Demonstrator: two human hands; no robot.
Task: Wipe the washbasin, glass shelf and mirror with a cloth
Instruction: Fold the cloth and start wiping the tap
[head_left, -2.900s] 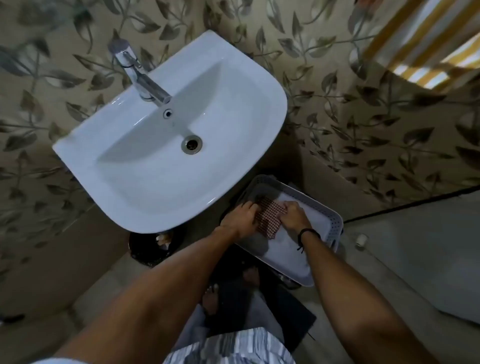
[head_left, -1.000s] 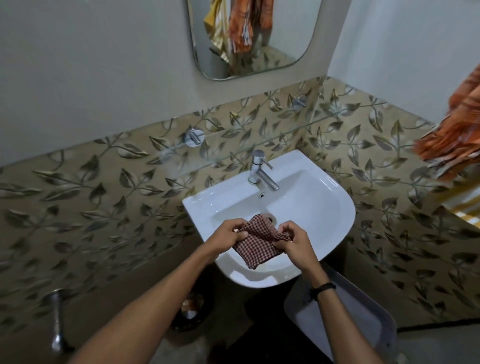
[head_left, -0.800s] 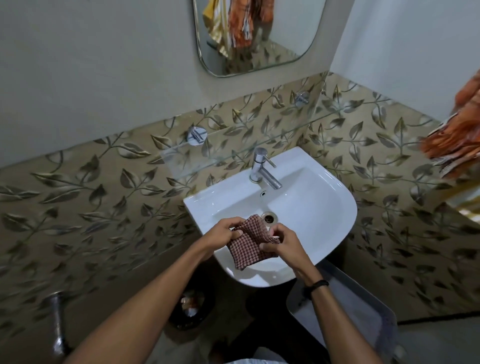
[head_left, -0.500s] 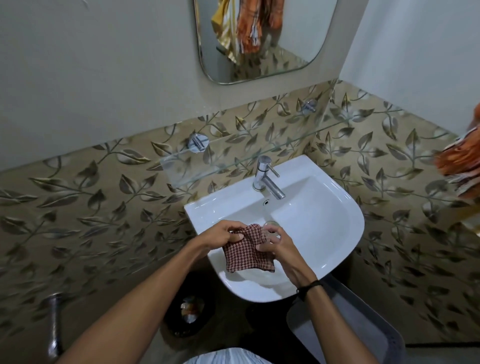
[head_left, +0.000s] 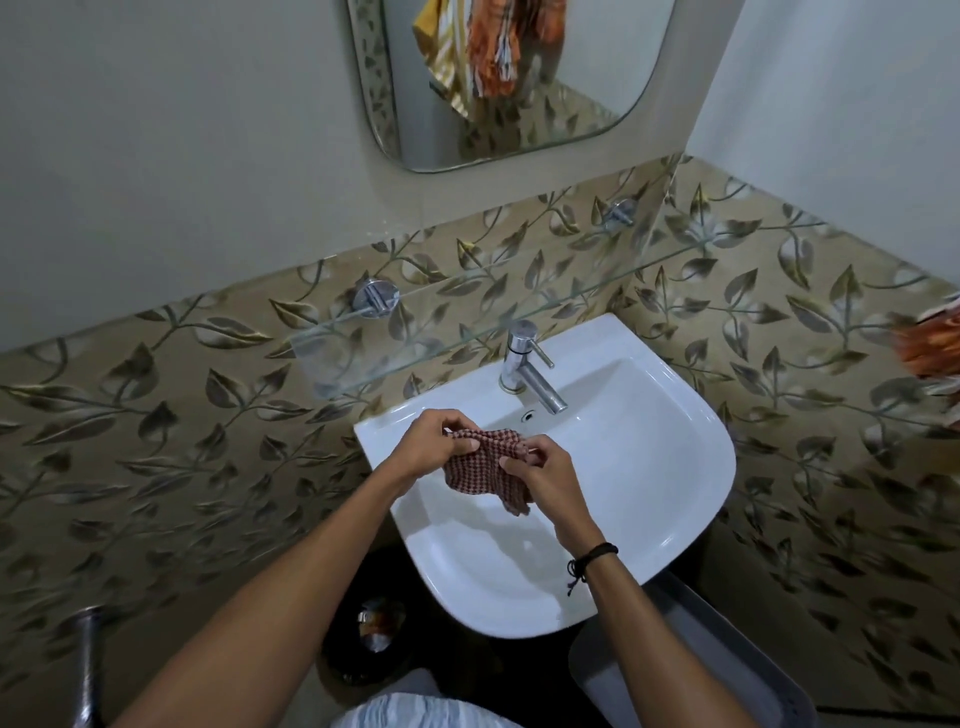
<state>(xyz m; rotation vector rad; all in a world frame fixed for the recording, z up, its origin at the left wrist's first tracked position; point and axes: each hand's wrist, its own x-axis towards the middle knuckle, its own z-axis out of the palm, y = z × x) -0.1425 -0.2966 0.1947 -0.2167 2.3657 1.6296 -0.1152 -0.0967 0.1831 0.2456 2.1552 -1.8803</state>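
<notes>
A red-and-white checked cloth (head_left: 485, 470) hangs over the white washbasin (head_left: 644, 467), held above the bowl. My left hand (head_left: 434, 441) pinches its upper left edge and my right hand (head_left: 543, 475) grips its right side. Behind the basin a chrome tap (head_left: 524, 364) stands at the rim. The clear glass shelf (head_left: 363, 353) runs along the leaf-patterned tiles on two round chrome brackets. The mirror (head_left: 519, 78) hangs on the plain wall above.
A grey plastic basket (head_left: 701, 670) stands on the floor under the basin's right side, a dark round bin (head_left: 371, 639) under its left. A chrome pipe (head_left: 85, 670) rises at the lower left. Orange fabric (head_left: 930, 348) hangs at the right edge.
Both hands lifted the cloth out of the floor basket and brought it up over the basin. In the last second they have been regripping and bunching it.
</notes>
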